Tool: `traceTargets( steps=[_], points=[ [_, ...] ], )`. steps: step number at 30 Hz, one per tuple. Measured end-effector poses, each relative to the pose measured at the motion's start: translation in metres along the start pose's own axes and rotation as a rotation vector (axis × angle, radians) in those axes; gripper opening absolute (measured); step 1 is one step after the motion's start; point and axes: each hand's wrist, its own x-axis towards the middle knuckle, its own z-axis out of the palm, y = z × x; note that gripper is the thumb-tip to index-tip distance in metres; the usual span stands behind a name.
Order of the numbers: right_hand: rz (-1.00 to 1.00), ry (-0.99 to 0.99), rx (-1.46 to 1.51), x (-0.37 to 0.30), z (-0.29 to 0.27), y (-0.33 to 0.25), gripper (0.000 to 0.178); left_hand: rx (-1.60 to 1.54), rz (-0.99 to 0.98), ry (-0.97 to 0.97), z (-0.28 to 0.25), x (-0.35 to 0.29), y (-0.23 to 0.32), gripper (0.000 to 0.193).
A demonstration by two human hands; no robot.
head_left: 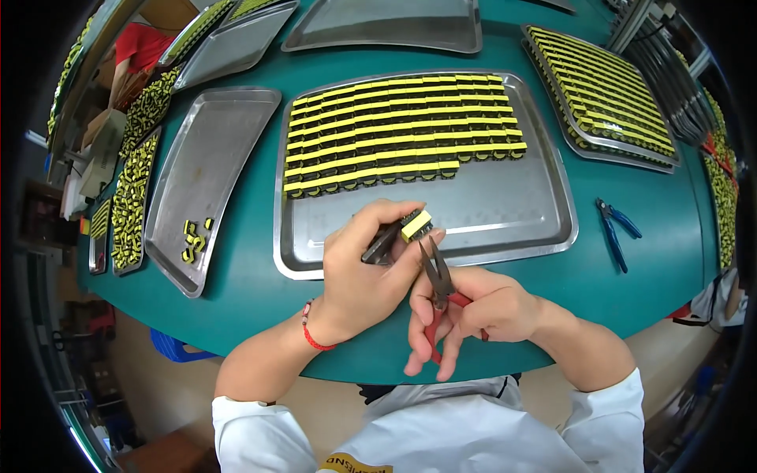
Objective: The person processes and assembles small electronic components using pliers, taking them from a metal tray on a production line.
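Note:
Between the thumb and fingers of my left hand [353, 264] is a small transformer [415, 225] with a yellow-taped core and black pinned sides. A dark block-like piece [380, 246] also shows in that palm; its kind is unclear. My right hand [501, 303] is wrapped round red-handled needle-nose pliers [440, 277], whose jaws are slightly apart and point up close to my left thumb. Both hands are over the near edge of a metal tray [561, 205]. Rows of yellow-and-black transformers [402, 130] fill its far part.
Blue-handled cutters [615, 229] lie on the green table [505, 347] to the right. At the left, a metal tray [217, 158] holds several loose transformers [192, 240]. A full stacked tray [603, 94] stands at the far right. Another person's red sleeve [140, 46] shows far left.

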Motion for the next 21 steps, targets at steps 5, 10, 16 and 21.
traceTargets(
  steps=[5, 10, 16, 21],
  points=[
    [0.018, -0.057, 0.060, -0.004, -0.003, -0.003, 0.039, 0.059, 0.006, -0.034, -0.005, 0.004, 0.001, 0.029],
    [0.008, 0.007, 0.086, -0.004, 0.000, -0.005, 0.043, -0.034, 0.051, -0.064, -0.005, 0.002, -0.004, 0.032],
    [0.057, 0.200, -0.155, -0.008, 0.006, -0.015, 0.026, -0.001, 0.137, -0.103, -0.006, 0.003, -0.007, 0.036],
    [0.097, 0.173, -0.157, -0.008, -0.006, -0.018, 0.028, 0.019, 0.153, -0.158, -0.009, 0.006, -0.014, 0.033]
  ],
)
